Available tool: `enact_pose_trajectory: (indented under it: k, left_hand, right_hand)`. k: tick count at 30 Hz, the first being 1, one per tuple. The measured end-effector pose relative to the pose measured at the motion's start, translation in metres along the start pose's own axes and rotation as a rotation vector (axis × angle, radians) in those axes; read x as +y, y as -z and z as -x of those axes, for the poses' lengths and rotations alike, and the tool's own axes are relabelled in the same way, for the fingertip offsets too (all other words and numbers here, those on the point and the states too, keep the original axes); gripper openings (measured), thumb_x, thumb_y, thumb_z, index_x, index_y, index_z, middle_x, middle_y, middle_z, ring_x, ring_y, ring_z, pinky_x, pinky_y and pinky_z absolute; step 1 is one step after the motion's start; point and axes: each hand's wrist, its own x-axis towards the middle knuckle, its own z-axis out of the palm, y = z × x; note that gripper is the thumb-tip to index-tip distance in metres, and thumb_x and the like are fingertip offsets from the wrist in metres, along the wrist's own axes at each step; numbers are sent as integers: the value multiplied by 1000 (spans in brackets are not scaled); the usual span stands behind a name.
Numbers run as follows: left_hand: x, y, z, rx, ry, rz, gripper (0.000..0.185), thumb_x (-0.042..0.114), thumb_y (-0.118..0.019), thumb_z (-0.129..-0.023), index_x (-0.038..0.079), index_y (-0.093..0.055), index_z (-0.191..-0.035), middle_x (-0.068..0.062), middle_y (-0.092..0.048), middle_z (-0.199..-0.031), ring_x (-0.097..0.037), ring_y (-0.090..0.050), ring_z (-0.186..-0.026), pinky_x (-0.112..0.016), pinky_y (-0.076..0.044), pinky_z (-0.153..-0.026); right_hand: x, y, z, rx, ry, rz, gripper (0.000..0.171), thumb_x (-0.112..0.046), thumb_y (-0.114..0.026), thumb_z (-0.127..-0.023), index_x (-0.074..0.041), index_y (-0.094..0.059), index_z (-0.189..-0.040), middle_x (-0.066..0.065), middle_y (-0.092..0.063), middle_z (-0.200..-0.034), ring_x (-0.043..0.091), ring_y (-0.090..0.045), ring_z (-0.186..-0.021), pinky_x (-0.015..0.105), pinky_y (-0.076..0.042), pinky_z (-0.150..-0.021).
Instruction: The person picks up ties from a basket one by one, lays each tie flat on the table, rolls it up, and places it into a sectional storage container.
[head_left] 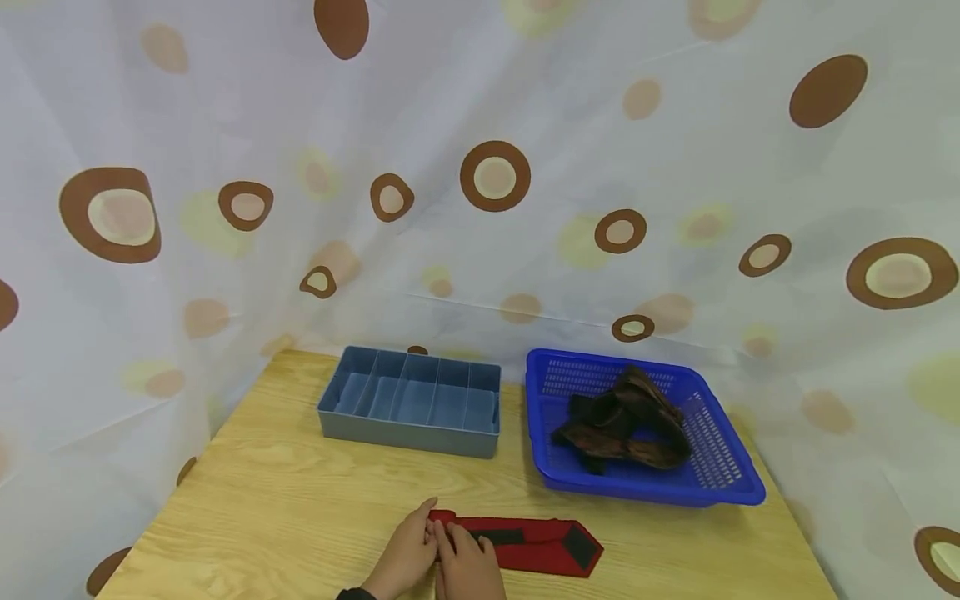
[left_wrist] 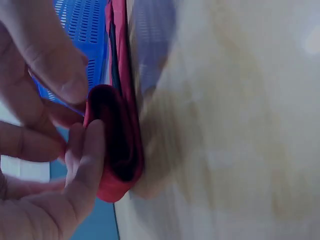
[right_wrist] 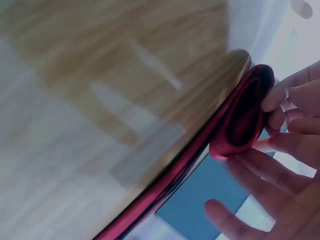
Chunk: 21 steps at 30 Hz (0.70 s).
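Note:
A red necktie (head_left: 540,546) lies across the front of the table, dark lining up, its pointed end with a black patch to the right. Its left part is wound into a flattened roll (left_wrist: 117,145), whose open end shows in both wrist views. My left hand (head_left: 408,546) grips the roll from the left, thumb at its near end. Against the right side of the roll, my right hand (head_left: 471,567) holds it with its fingers, close to the left fingertips. The hands hide part of the roll in the head view.
A grey-blue organizer (head_left: 408,429) with several compartments stands at the back left. To its right is a blue plastic basket (head_left: 723,450) holding crumpled dark brown and black cloth (head_left: 637,425). A patterned white curtain (head_left: 450,275) hangs behind the wooden table (head_left: 262,500).

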Motion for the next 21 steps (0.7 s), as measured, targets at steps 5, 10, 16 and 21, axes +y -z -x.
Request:
enact_pose_trajectory:
  k: [5, 10, 16, 21]
  left_hand:
    - [-7, 7, 7, 180, 63, -133, 56, 4, -58, -86, -14, -38, -134, -20, -45, -103, -24, -48, -84, -33, -46, -68]
    - [-12, 8, 14, 60, -67, -435, 56, 10, -64, -85, -6, -44, -135, -28, -39, -135, -45, -42, -118, -57, -44, -87]
    - [-5, 5, 14, -184, -142, -621, 59, 14, -57, -90, -4, -36, -142, -23, -34, -148, -42, -35, -133, -63, -33, -100]
    - [-7, 8, 15, -24, 0, -479, 62, 13, -64, -86, -17, -37, -134, -35, -39, -136, -49, -45, -120, -58, -42, -93]
  right_hand:
    - [-12, -4, -6, 25, -18, 56, 48, -33, -70, -79, -17, -63, -123, 1, -59, -112, 16, -60, -100, 40, -50, -75]
    - [-11, -16, -6, 70, -19, 37, 43, -33, -67, -82, -14, -63, -120, 2, -55, -123, 20, -53, -111, 43, -50, -78]
    - [-8, -1, -9, -105, -11, -40, 48, -30, -61, -88, -9, -56, -131, 5, -51, -139, 19, -51, -125, 49, -49, -89]
    - [-5, 5, -13, -203, -23, -99, 49, -29, -61, -88, -9, -55, -132, 5, -51, -140, 17, -50, -127, 51, -47, -91]
